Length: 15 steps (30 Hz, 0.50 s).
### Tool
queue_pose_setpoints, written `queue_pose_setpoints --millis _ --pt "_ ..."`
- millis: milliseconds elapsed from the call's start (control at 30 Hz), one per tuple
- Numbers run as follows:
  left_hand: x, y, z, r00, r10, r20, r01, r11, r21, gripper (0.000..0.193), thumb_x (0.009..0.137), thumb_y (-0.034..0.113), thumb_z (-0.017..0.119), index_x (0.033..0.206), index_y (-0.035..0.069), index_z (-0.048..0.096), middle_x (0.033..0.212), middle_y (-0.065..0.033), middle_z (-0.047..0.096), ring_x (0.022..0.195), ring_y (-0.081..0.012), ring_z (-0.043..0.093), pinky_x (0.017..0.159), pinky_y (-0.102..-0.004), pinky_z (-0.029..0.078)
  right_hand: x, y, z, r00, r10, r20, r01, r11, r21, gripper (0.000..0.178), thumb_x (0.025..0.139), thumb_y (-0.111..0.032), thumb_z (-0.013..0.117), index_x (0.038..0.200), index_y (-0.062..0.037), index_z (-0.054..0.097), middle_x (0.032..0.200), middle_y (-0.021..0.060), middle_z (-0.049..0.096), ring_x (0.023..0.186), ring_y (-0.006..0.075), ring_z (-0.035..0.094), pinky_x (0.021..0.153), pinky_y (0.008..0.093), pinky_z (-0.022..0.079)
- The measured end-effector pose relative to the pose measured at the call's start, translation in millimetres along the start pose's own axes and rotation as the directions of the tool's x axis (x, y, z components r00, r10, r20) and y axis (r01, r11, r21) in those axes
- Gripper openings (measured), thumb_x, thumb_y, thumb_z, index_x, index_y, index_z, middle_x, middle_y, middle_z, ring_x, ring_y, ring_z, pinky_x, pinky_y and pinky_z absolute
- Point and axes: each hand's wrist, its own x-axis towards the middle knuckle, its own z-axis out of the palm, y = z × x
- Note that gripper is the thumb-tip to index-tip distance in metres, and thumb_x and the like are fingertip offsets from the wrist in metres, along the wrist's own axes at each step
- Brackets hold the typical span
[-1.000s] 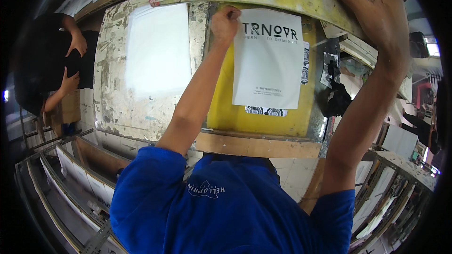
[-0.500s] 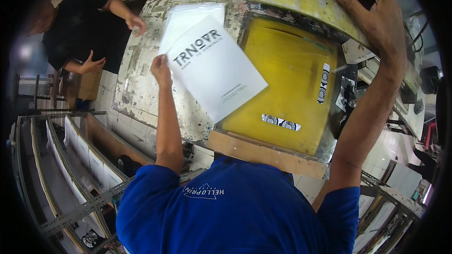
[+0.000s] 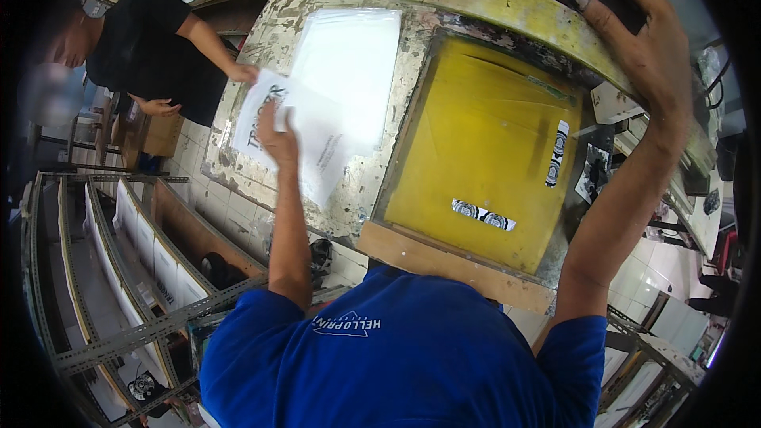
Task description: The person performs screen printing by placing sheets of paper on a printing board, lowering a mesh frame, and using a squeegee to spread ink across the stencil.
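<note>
White printed sheet (image 3: pixel 317 143), one: rectangular, bold dark lettering at one end, small print toward the other; motion-blurred; held slantwise at the worktable (image 3: pixel 337 214), in view overlapping a plain white sheet (image 3: pixel 353 63).

Screen-printing frame (image 3: pixel 491 4), one: long bar stained yellow, pinkish red at left end; raised, beyond the yellow printing board (image 3: pixel 476 127).

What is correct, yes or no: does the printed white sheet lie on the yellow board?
No, the printed white sheet is at the left hand, completely to the left of the yellow board.
</note>
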Motion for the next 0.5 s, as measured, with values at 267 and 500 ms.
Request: queue_pose_setpoints --millis 267,500 --pt "-97 97 69 0.861 -0.055 0.505 0.082 0.996 -0.031 0.032 0.089 0.033 0.077 0.114 0.012 0.079 0.132 -0.0124 0.07 0.136 -0.0389 0.055 0.116 -0.0516 0.038 11 1 -10 0.989 0.077 0.124 -0.094 0.986 0.14 0.043 0.075 -0.017 0.079 0.113 0.0021 0.076 0.097 0.0173 0.078 0.087 0.0221 0.074 0.087 0.0334 0.057" --pt "-69 110 85 0.805 -0.365 0.468 0.491 0.852 -0.181 0.022 0.092 0.022 0.074 0.108 0.009 0.08 0.12 -0.0118 0.075 0.117 -0.0316 0.069 0.102 -0.0402 0.051 6 -8 -1 0.999 0.012 0.042 -0.005 0.985 -0.17 0.043 0.076 -0.016 0.078 0.114 0.0033 0.076 0.095 0.0157 0.079 0.083 0.0224 0.073 0.084 0.034 0.058"
